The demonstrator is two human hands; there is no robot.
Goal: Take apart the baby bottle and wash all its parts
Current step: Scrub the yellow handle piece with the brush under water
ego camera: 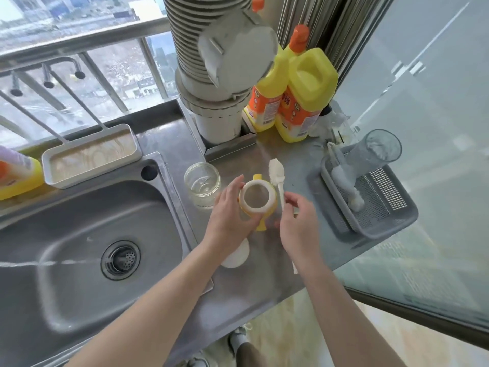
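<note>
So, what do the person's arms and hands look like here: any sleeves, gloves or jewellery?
The left forearm and right forearm are bare as far as the frame shows; no sleeve is in view. The left hand and right hand wear no gloves, and no watch, bracelet or ring shows.

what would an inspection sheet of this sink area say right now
surface: steel counter beside a sink
job's things: clear bottle body stands open; yellow collar is off it; white cap lies under the left forearm
clutter: grey basket holding a clear cup; yellow detergent bottles; white tray
grippers: left hand grips the yellow collar; right hand pinches the handle of the small brush
cables: nothing seen
surroundings: window railing, ribbed pipe
</note>
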